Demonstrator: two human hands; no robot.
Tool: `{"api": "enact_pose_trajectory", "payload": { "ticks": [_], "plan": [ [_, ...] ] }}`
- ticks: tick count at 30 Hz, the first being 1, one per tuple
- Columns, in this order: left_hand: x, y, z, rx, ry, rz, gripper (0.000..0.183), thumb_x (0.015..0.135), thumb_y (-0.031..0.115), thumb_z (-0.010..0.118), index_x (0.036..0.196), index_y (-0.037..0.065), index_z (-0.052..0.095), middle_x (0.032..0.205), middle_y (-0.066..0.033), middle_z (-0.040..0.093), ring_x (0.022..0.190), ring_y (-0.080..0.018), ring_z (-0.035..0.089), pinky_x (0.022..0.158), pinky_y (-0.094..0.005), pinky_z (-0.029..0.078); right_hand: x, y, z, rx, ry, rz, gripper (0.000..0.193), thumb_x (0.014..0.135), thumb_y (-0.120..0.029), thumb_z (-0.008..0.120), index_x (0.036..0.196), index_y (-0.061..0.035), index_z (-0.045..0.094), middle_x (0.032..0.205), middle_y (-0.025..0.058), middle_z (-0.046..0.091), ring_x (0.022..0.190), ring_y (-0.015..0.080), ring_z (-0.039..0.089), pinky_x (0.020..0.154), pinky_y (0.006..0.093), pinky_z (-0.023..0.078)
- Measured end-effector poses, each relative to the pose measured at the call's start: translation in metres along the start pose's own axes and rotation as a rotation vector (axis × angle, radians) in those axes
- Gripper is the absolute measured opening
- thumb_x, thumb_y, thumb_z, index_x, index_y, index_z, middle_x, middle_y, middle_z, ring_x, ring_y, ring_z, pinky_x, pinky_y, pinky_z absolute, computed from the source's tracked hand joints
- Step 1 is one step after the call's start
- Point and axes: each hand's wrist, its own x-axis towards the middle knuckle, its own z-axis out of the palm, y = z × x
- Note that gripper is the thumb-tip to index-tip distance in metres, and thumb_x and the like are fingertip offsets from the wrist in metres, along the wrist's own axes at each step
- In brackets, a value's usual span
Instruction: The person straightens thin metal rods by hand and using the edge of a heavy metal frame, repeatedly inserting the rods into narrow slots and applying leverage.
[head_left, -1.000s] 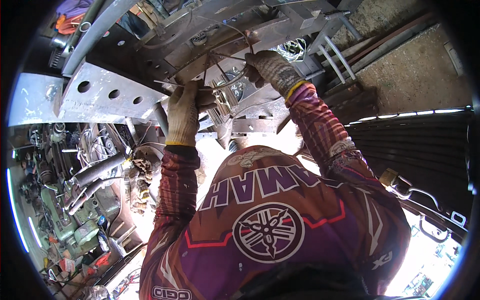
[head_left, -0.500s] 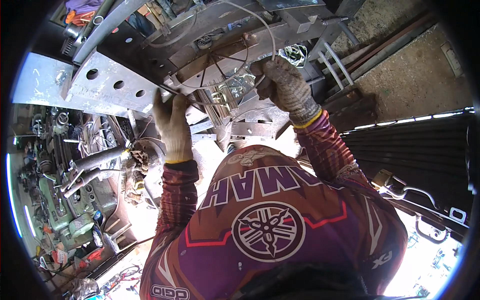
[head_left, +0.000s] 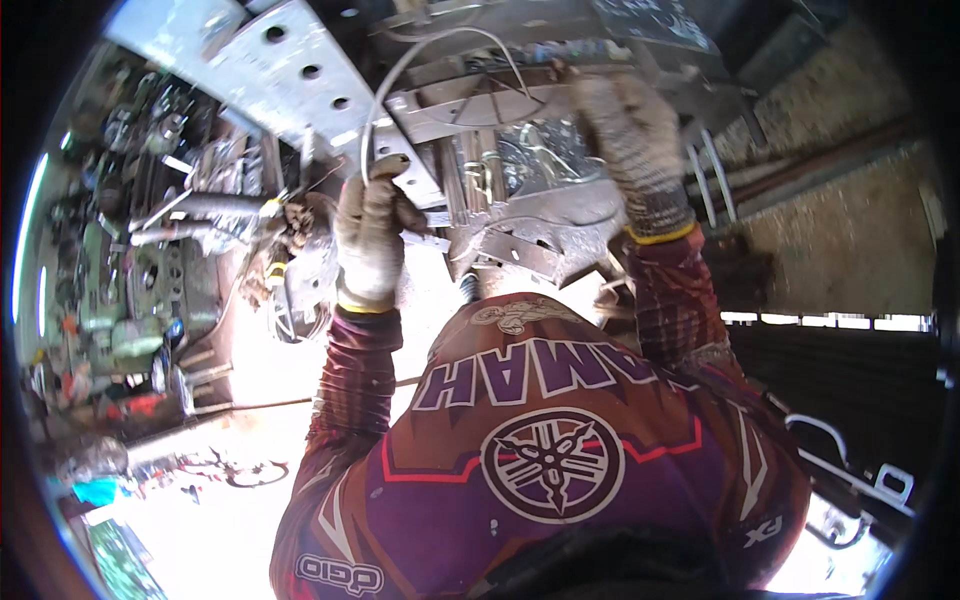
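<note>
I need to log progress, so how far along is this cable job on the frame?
Done: the thin cable already loops across the metal frame. In hand: left hand grips its lower end, right hand reaches into the frame. Left: the loop hangs loose, not fastened.

Harsh daylight blows out the ground; motion blur; dark, bent rim.

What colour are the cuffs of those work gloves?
Yellow bands edge the cuffs of the left glove and right glove, head view.

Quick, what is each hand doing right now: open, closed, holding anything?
Left hand: gloved, closed around a thin curved metal line.
Right hand: gloved, up against the metal frame; grip cannot be told.
</note>
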Motion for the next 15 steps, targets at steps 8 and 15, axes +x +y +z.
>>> {"api": "enact_pose_trajectory", "payload": {
  "ticks": [8,15],
  "plan": [
    [0.0,0.039,-0.083,-0.622,-0.097,-0.281,0.033,0.103,0.033,0.055,0.117,0.004,0.063,0.057,0.006,0.045,0.038,-0.005,0.034,0.037,-0.0214,0.027,0.035,0.038,0.047,0.31,-0.282,0.283,0.048,0.1,-0.047,0.058,0.123,-0.005,0.063,0.108,0.0063,0.068,0.097,0.0134,0.062,0.086,0.0281,0.05],
    [-0.015,0.044,-0.113,-0.585,0.074,-0.331,0.049,0.105,0.041,0.048,0.128,-0.001,0.057,0.07,0.0008,0.058,0.042,-0.005,0.041,0.038,-0.0185,0.033,0.018,-0.012,0.08,0.89,-0.44,0.624,0.036,0.1,-0.039,0.059,0.114,-0.0075,0.066,0.077,0.0001,0.063,0.061,0.0088,0.055,0.054,0.0233,0.044]
  ]
}}
